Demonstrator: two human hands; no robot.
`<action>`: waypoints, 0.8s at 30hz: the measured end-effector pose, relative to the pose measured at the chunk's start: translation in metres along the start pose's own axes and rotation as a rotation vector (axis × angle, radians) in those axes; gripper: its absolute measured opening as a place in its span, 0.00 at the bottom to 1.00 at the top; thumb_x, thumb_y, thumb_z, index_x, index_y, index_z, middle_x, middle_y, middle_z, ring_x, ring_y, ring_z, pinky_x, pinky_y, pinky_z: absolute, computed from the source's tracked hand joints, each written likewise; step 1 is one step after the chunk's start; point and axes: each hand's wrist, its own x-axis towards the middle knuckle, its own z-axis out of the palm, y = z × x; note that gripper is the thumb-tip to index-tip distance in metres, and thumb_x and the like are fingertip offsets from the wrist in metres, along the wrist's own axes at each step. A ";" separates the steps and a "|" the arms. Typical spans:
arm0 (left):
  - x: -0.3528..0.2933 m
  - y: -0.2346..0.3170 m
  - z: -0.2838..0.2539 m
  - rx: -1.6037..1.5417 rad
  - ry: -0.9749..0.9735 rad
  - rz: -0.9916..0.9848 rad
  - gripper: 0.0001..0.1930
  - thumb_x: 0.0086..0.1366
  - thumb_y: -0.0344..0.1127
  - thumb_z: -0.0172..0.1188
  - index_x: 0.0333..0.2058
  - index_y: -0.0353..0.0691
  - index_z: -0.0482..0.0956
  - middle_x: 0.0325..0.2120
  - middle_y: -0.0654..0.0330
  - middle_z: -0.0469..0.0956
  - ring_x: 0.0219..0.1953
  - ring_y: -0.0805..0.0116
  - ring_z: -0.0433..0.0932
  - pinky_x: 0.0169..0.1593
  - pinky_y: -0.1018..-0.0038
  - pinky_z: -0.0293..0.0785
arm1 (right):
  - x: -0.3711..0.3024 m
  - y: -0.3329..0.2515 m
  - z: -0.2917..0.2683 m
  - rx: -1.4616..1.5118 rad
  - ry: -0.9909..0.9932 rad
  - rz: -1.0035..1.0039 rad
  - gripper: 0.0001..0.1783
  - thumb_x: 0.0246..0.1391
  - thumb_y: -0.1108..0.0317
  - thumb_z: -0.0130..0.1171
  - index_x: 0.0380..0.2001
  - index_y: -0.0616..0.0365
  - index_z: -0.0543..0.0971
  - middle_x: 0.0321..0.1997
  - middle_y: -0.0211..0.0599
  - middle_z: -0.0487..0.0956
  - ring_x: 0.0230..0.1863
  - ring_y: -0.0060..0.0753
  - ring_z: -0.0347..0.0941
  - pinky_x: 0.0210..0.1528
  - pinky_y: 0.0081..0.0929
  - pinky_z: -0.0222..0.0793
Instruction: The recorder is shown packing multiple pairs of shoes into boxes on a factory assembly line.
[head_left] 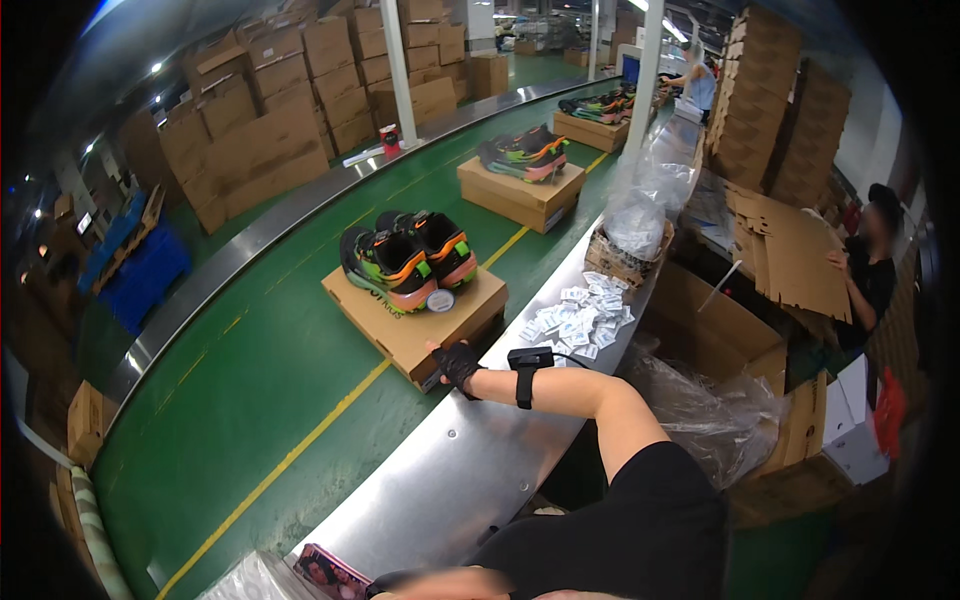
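Black fingerless-gloved right hand (457, 366): you're reaching it left across the brushed-steel ledge (440, 460) and touching the near corner of the brown rectangular cardboard shoebox (400, 338). Fingers are lying at that corner; can't tell whether they're gripping or just resting. You're wearing a small black box-shaped device (529, 358) strapped to that forearm.

Left hand (462, 583) is blurring at the near edge; can't tell finger state.

Shoebox is sitting on the green conveyor belt (250, 440), over its yellow line (300, 455). Black, orange and green sneakers (405, 258) are standing side by side on top, with a pale round disc (440, 300) just beside them on the near side.

White printed sachets (585, 320) are lying piled on the ledge, right of the shoebox. Farther along, a second brown shoebox (515, 200) is carrying more sneakers (525, 155). Far right, a co-worker (878, 265) is holding flat brown cardboard (785, 250).
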 end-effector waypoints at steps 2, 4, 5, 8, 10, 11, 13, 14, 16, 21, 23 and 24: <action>0.011 -0.005 0.001 -0.002 0.074 0.178 0.07 0.54 0.25 0.53 0.32 0.28 0.70 0.30 0.49 0.71 0.29 0.54 0.70 0.34 0.66 0.67 | 0.005 0.005 0.006 0.000 0.022 0.010 0.37 0.39 0.44 0.61 0.36 0.65 0.60 0.20 0.37 0.67 0.11 0.24 0.62 0.10 0.19 0.60; 0.015 -0.002 0.005 -0.046 0.047 0.130 0.08 0.54 0.25 0.53 0.33 0.27 0.70 0.30 0.49 0.71 0.30 0.53 0.70 0.34 0.66 0.67 | 0.008 0.011 0.011 0.038 0.039 0.004 0.38 0.38 0.44 0.62 0.37 0.66 0.58 0.18 0.37 0.67 0.10 0.24 0.63 0.10 0.19 0.59; 0.014 0.000 0.007 -0.083 0.039 0.077 0.08 0.55 0.26 0.53 0.33 0.27 0.71 0.30 0.48 0.71 0.30 0.53 0.70 0.34 0.66 0.67 | 0.007 0.013 0.011 0.048 0.047 -0.002 0.38 0.38 0.44 0.62 0.37 0.66 0.58 0.18 0.37 0.67 0.10 0.24 0.63 0.10 0.19 0.59; 0.011 -0.007 0.016 -0.075 0.065 0.111 0.08 0.54 0.26 0.54 0.32 0.26 0.71 0.29 0.48 0.71 0.29 0.54 0.71 0.32 0.66 0.67 | 0.003 0.009 0.005 0.018 0.025 -0.041 0.39 0.37 0.44 0.62 0.34 0.69 0.59 0.13 0.34 0.67 0.09 0.24 0.63 0.11 0.22 0.60; 0.010 -0.005 0.017 -0.069 0.079 0.131 0.08 0.54 0.26 0.54 0.31 0.26 0.71 0.29 0.48 0.72 0.29 0.54 0.71 0.31 0.67 0.67 | 0.003 0.005 0.004 -0.060 0.009 -0.009 0.42 0.37 0.42 0.61 0.38 0.70 0.58 0.20 0.42 0.71 0.16 0.32 0.68 0.17 0.26 0.64; 0.011 0.001 0.015 -0.089 0.072 0.061 0.08 0.54 0.26 0.54 0.30 0.26 0.71 0.28 0.48 0.72 0.28 0.55 0.71 0.30 0.67 0.66 | 0.003 0.004 0.003 -0.142 -0.011 0.028 0.45 0.37 0.41 0.61 0.43 0.71 0.58 0.26 0.50 0.74 0.23 0.40 0.73 0.24 0.29 0.69; 0.012 0.005 0.017 -0.105 0.057 -0.003 0.08 0.54 0.27 0.54 0.29 0.26 0.71 0.27 0.48 0.72 0.27 0.55 0.71 0.30 0.67 0.66 | 0.011 0.009 0.004 -0.132 -0.033 0.052 0.46 0.37 0.40 0.60 0.43 0.72 0.57 0.34 0.56 0.74 0.34 0.46 0.74 0.35 0.31 0.69; 0.010 0.006 0.018 -0.079 0.086 -0.006 0.08 0.54 0.27 0.54 0.29 0.26 0.71 0.27 0.49 0.72 0.27 0.56 0.71 0.30 0.68 0.66 | 0.021 0.019 0.009 -0.108 -0.015 0.045 0.46 0.37 0.41 0.60 0.44 0.72 0.57 0.36 0.56 0.73 0.37 0.46 0.73 0.38 0.32 0.68; 0.014 0.007 0.019 -0.048 0.112 0.000 0.08 0.55 0.28 0.54 0.29 0.26 0.71 0.27 0.49 0.72 0.26 0.57 0.70 0.30 0.68 0.65 | 0.025 0.023 0.012 -0.047 -0.020 0.039 0.47 0.37 0.41 0.60 0.45 0.73 0.56 0.43 0.58 0.70 0.44 0.47 0.69 0.46 0.33 0.64; 0.027 0.024 0.016 0.042 0.081 -0.152 0.08 0.55 0.27 0.53 0.29 0.26 0.71 0.27 0.47 0.72 0.27 0.56 0.71 0.31 0.66 0.66 | 0.039 0.036 0.013 -0.131 0.098 -0.109 0.41 0.37 0.40 0.61 0.35 0.70 0.60 0.15 0.35 0.67 0.12 0.26 0.65 0.13 0.23 0.60; 0.008 0.011 0.018 0.051 0.152 -0.089 0.07 0.55 0.27 0.53 0.29 0.26 0.71 0.27 0.47 0.72 0.27 0.56 0.71 0.31 0.65 0.66 | 0.037 0.036 0.020 -0.149 0.073 -0.111 0.42 0.37 0.40 0.60 0.36 0.70 0.59 0.17 0.36 0.68 0.12 0.25 0.64 0.13 0.22 0.60; 0.006 0.006 0.018 0.046 0.204 -0.038 0.07 0.55 0.27 0.53 0.29 0.26 0.71 0.26 0.46 0.72 0.27 0.56 0.72 0.30 0.65 0.67 | 0.029 0.030 0.016 -0.152 0.075 -0.109 0.42 0.37 0.40 0.60 0.36 0.70 0.59 0.17 0.36 0.68 0.12 0.25 0.64 0.13 0.22 0.60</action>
